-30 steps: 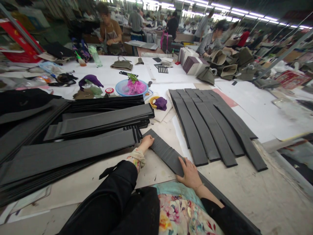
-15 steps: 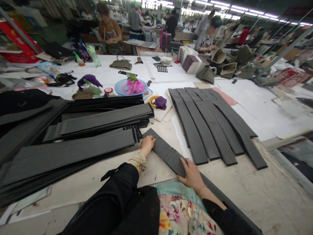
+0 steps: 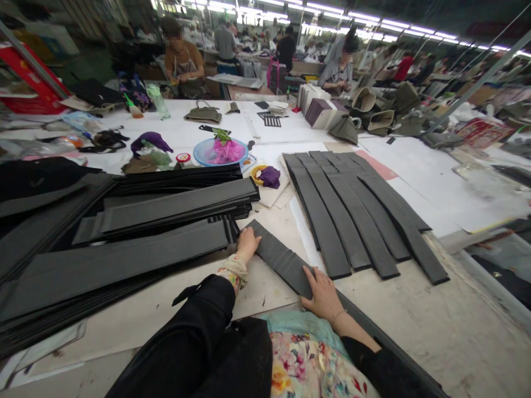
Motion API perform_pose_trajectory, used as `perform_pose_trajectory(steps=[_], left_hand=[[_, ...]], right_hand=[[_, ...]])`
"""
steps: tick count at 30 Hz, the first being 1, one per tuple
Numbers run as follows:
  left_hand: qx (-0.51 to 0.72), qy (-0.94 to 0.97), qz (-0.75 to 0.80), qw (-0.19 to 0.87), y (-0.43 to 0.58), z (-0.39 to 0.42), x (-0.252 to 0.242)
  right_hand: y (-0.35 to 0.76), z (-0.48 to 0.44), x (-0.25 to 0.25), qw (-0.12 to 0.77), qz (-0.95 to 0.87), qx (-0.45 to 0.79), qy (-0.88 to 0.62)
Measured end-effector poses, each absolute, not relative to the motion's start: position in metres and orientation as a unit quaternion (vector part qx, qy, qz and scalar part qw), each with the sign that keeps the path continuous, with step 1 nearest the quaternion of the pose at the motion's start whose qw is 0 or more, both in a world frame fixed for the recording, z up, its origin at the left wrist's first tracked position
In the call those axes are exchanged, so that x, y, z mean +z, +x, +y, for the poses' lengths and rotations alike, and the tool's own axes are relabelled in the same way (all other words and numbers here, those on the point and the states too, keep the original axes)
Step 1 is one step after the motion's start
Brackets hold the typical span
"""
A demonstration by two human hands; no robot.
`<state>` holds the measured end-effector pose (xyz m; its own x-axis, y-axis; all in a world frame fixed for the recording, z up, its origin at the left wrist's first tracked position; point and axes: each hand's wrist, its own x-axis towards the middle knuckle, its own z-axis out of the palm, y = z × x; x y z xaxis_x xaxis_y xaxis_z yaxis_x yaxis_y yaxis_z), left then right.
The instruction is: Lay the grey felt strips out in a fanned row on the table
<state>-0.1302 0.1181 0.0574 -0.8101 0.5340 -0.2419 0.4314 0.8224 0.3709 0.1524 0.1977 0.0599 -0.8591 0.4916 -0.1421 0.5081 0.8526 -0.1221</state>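
Snugly between left hand [image 3: 248, 245] and right hand [image 3: 323, 294], a dark strip [image 3: 282, 262].

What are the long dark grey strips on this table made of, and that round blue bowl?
The strip by the left hand looks like stiff synthetic leather or coated board: matte, even grey, with clean cut edges, though the look leaves it open. The round bowl seems glossy translucent plastic, going by its sheen.

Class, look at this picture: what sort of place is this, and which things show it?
Probably a handbag-making workshop: dark cut strips laid out in rows, olive handbags nearby, and a seated worker among many others.
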Motion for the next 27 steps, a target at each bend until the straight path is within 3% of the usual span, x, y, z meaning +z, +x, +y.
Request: perform_pose_trajectory(steps=[7,27], left_hand=[[0.143,0.261,0.927,0.227,-0.149,0.120,0.062],[0.165,0.241,0.946,0.142,-0.137,0.120,0.050]], right_hand=[[0.154,0.197,0.056,0.039,0.962,-0.071,0.261],[0.142,0.196,0.062,0.055,0.959,-0.083,0.266]])
